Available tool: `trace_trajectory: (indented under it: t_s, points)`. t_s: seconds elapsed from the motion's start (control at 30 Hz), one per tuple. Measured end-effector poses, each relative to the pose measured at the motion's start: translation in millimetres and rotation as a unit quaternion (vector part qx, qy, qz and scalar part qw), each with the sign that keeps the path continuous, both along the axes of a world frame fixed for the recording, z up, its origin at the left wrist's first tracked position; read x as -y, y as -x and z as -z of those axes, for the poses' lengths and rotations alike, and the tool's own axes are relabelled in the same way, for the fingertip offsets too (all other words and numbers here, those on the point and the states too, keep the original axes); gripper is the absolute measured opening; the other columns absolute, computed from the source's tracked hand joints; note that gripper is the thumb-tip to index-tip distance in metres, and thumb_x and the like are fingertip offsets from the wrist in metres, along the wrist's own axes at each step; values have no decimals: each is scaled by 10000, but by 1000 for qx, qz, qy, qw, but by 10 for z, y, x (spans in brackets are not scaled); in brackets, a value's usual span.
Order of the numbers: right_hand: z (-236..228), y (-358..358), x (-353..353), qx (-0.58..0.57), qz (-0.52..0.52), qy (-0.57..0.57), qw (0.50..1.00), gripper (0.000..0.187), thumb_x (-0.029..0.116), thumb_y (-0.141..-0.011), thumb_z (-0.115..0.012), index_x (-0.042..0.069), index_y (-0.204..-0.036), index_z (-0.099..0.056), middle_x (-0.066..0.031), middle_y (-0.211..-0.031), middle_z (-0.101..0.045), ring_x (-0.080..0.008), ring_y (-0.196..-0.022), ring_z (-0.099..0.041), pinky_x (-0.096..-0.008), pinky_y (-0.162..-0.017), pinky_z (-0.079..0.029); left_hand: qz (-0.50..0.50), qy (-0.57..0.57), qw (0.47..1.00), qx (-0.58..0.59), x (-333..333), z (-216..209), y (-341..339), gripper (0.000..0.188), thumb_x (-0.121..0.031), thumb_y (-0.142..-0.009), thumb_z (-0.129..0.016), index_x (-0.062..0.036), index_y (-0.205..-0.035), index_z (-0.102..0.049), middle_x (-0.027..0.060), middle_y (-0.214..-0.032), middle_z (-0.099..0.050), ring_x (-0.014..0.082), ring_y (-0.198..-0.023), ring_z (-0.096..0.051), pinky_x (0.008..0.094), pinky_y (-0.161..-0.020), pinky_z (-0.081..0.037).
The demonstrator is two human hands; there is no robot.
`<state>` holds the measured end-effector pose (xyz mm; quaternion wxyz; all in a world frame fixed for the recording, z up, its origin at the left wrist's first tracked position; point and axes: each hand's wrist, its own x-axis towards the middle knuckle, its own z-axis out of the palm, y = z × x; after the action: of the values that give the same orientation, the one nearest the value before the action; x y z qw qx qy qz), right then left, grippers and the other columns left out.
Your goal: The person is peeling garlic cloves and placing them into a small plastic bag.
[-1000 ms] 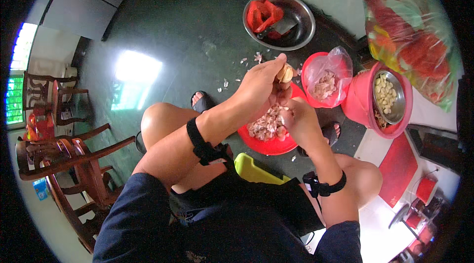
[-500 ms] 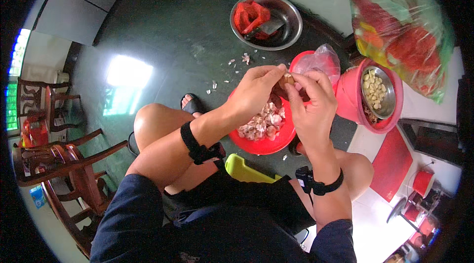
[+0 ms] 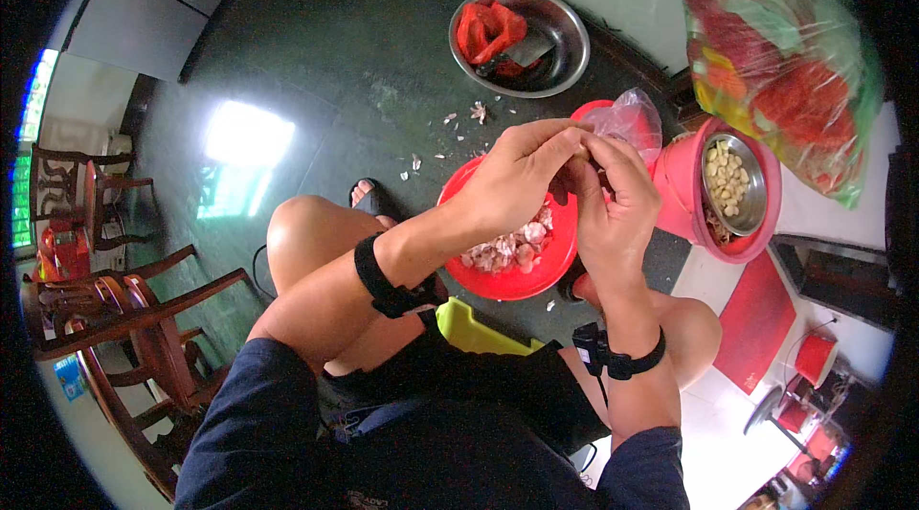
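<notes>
My left hand (image 3: 525,170) and my right hand (image 3: 615,199) meet above a red basin (image 3: 558,266). The fingertips of both press together around a small garlic clove (image 3: 581,155), mostly hidden by the fingers. Under my hands, unpeeled garlic cloves (image 3: 522,247) and loose skins lie in the basin. To the right, peeled cloves (image 3: 725,180) sit in a small steel bowl (image 3: 758,194), which rests tilted inside a pink bucket (image 3: 677,199).
A steel basin (image 3: 571,69) at the back holds a red bag (image 3: 490,31) and a cleaver (image 3: 528,49). Garlic skins (image 3: 479,112) litter the dark floor. A stuffed plastic bag (image 3: 780,69) is at the upper right, wooden chairs (image 3: 144,328) at the left, and a yellow-green plastic piece (image 3: 469,328) between my legs.
My fingers have closed further over the clove, which showed more plainly before. The right hand has turned slightly and both hands stay above the red basin.
</notes>
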<state>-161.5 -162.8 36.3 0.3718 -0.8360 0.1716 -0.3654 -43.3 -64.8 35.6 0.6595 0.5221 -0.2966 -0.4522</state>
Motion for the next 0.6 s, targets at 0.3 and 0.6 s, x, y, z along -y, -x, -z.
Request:
trace_trajectory:
  t_s: [0.3, 0.6]
  points:
    - [14, -16, -60, 4, 30, -43, 999, 247, -35, -900, -666, -11, -1144, -688, -180, -1046, -712, -342, -985, -703, -405, -882, -549, 8, 3, 1000, -28, 6, -21, 18, 399, -210, -1107, -463, 55, -1395, -541, 53, -1079, -676, 111, -1009, -630, 280, -907, -529]
    - [-59, 63, -4, -1, 27, 1, 1000, 311, -69, -838, -700, -1, -1142, -687, -173, -1049, -714, -339, -973, -707, -393, -869, -554, 37, 2, 999, 26, 16, -197, -40, 455, -160, -1069, -538, 33, -1477, -484, 77, -1177, -682, 130, -1030, -650, 288, -916, -536]
